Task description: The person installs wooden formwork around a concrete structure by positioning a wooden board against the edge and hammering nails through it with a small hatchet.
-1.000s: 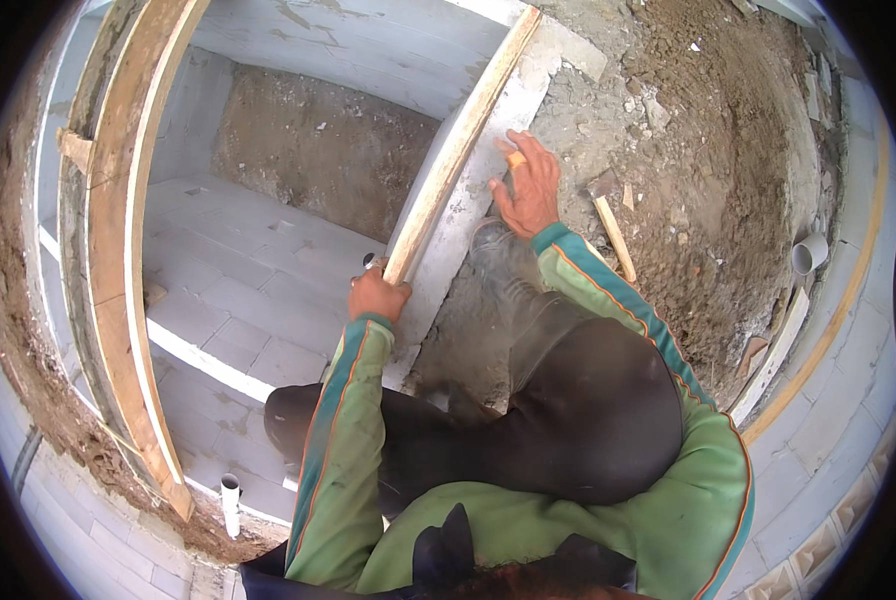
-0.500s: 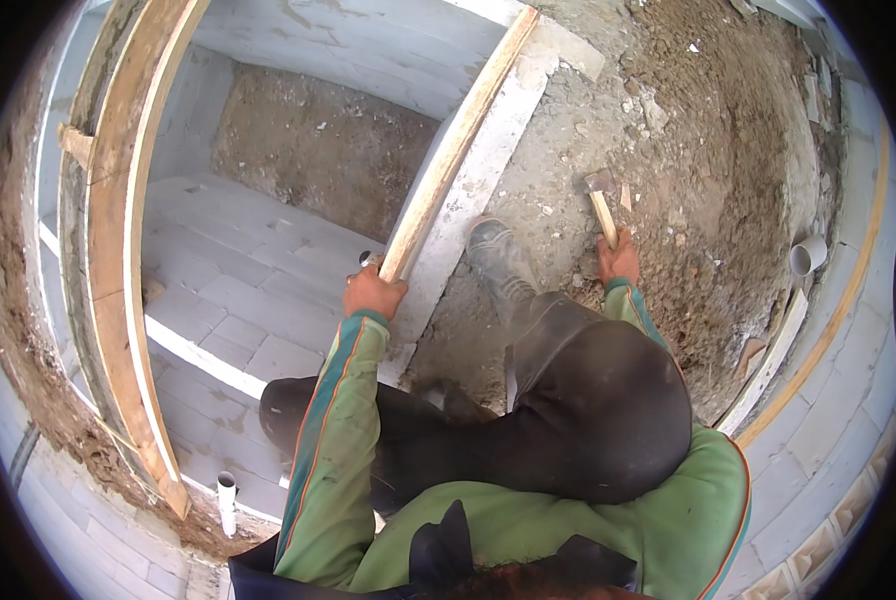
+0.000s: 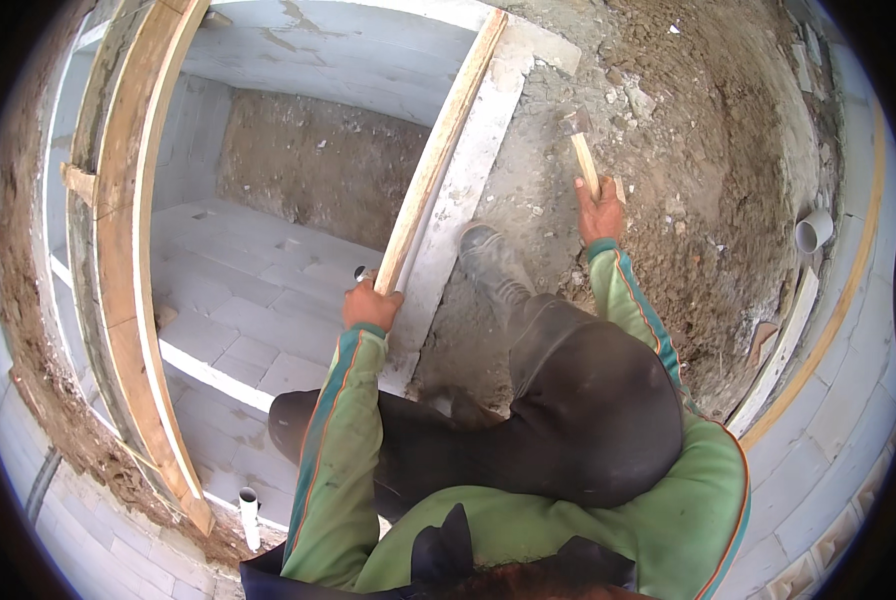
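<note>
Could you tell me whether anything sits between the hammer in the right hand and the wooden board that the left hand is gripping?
Nothing visible blocks it. The right hand holds the hammer above dirt; between it and the wooden board gripped by the left hand lies only the pale block edge and, lower down, the person's boot.

I am on a building site, outdoors, at an unfinished structure. On the left there is a pit with walls of pale grey blocks [image 3: 298, 60] and an earth face at its far side. Raw wooden boards [image 3: 118, 290] run along the block walls as formwork. On the right the ground is bare soil with stones [image 3: 708, 200], and a white plastic pipe [image 3: 814, 230] comes out of it.
</note>
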The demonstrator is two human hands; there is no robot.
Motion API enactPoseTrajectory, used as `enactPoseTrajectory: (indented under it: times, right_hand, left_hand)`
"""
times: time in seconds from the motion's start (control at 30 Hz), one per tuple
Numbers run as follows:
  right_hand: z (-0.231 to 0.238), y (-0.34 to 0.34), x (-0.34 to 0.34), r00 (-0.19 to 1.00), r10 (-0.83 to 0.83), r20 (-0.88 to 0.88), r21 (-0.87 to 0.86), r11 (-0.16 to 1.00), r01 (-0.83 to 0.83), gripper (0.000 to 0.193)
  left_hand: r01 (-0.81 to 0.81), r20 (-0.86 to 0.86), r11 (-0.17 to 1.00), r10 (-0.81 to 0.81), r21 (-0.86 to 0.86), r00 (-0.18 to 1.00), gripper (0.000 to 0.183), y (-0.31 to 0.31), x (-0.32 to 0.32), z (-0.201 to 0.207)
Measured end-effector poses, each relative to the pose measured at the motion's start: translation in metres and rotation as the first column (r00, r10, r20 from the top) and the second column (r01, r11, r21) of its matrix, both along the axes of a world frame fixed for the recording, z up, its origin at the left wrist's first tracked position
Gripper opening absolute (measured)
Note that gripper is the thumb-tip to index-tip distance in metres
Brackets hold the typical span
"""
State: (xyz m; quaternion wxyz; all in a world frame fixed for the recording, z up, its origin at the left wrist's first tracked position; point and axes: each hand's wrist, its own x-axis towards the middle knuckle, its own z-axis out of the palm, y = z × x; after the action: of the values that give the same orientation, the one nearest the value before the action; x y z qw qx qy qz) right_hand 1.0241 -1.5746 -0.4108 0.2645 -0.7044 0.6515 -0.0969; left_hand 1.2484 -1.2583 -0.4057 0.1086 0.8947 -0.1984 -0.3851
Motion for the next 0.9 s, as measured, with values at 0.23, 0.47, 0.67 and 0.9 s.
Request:
enactPoseTrajectory:
  times: [0.23, 0.47, 0.67, 0.9]
  right_hand:
    - [-0.021, -0.008, 0.024, 0.995, 0.098, 0.006, -0.162, 0.982, -0.096, 0.043]
    - [-0.060, -0.008, 0.010, 0.983, 0.183, -0.011, -0.008, 0.983, -0.183, 0.038]
    - [-0.055, 0.005, 0.034, 0.991, 0.134, -0.027, -0.030, 0.990, -0.134, 0.035]
    - [-0.050, 0.007, 0.035, 0.987, 0.115, -0.113, -0.007, 0.993, -0.117, 0.036]
  left_hand:
    - [-0.005, 0.019, 1.000, 0.005, 0.015, 1.000, 0.055, -0.001, -0.002, -0.001]
    - [-0.014, 0.016, 1.000, 0.015, -0.015, 1.000, 0.052, -0.001, -0.004, -0.005]
    - [0.002, 0.060, 0.996, 0.003, -0.085, 0.998, 0.046, 0.013, -0.004, -0.026]
    - [0.009, 0.042, 1.000, -0.009, -0.013, 0.999, 0.047, 0.004, -0.004, -0.010]
